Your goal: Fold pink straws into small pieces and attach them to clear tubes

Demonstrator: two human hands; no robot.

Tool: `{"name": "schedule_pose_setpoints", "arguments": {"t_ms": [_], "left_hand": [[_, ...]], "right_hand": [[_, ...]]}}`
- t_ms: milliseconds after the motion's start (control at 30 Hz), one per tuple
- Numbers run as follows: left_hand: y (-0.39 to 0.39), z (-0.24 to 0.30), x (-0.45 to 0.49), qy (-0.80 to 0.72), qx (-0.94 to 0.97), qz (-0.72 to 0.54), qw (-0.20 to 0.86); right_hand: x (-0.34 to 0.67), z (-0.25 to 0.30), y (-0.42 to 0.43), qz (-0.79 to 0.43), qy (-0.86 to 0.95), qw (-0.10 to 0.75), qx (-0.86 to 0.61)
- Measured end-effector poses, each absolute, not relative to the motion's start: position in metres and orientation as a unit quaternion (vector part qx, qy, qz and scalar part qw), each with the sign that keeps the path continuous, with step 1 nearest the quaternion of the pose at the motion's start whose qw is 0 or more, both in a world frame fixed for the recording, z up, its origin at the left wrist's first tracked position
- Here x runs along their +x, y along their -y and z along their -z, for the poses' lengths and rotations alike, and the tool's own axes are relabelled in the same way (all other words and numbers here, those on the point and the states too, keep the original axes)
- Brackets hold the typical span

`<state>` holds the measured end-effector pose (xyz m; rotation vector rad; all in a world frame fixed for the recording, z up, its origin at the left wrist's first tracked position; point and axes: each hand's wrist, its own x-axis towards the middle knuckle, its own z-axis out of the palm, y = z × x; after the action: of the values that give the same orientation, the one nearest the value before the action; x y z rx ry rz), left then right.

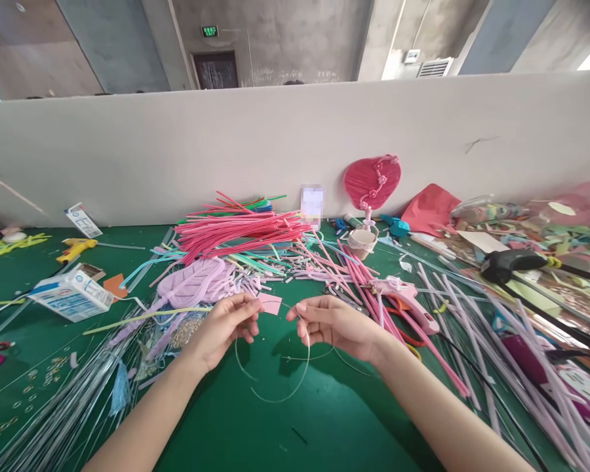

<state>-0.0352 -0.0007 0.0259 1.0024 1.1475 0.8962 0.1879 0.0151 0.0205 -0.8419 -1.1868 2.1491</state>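
Observation:
A thin pale wire or cord (275, 401) runs between my hands and hangs in a loose loop above the green table. My left hand (232, 319) has thumb and fingertips closed on one part of it. Opposite, my right hand (330, 321) pinches another part, with a loose length trailing to the right below the palm. A small pink paper piece (270, 303) shows beside my left fingertips; I cannot tell whether they touch it. Lilac pipe cleaners shaped like a leaf (196, 285) lie just behind my left hand.
Behind my hands is a pile of pink and red pipe cleaners (240, 233). A pink glue gun (406, 298) lies to the right, a yellow one (76, 249) far left. A red fan (372, 183) stands in a cup (362, 242). Wire stems (59, 406) spread at lower left.

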Motion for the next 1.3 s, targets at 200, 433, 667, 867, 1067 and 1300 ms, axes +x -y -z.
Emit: {"name": "schedule_pose_setpoints", "arguments": {"t_ms": [200, 433, 667, 867, 1067, 1300], "left_hand": [[0.002, -0.028, -0.035, -0.458, 0.385, -0.400, 0.695], [-0.001, -0.025, -0.038, -0.475, 0.394, -0.433, 0.657], [0.004, -0.033, -0.038, -0.485, 0.496, -0.312, 0.649], [0.007, -0.029, -0.028, -0.488, 0.544, -0.310, 0.608], [0.008, -0.031, -0.028, -0.498, 0.534, -0.352, 0.586], [0.011, -0.036, -0.029, -0.477, 0.507, -0.336, 0.635]], "right_hand": [[0.194, -0.018, -0.013, -0.840, 0.365, 0.296, -0.272], [0.196, -0.023, -0.011, -0.764, 0.437, 0.316, -0.354], [0.195, -0.025, -0.009, -0.682, 0.515, 0.322, -0.406], [0.178, -0.021, 0.003, -0.619, 0.608, 0.311, -0.388], [0.173, -0.019, 0.009, -0.454, 0.681, 0.343, -0.461], [0.173, -0.020, 0.008, -0.625, 0.562, 0.346, -0.417]]}}
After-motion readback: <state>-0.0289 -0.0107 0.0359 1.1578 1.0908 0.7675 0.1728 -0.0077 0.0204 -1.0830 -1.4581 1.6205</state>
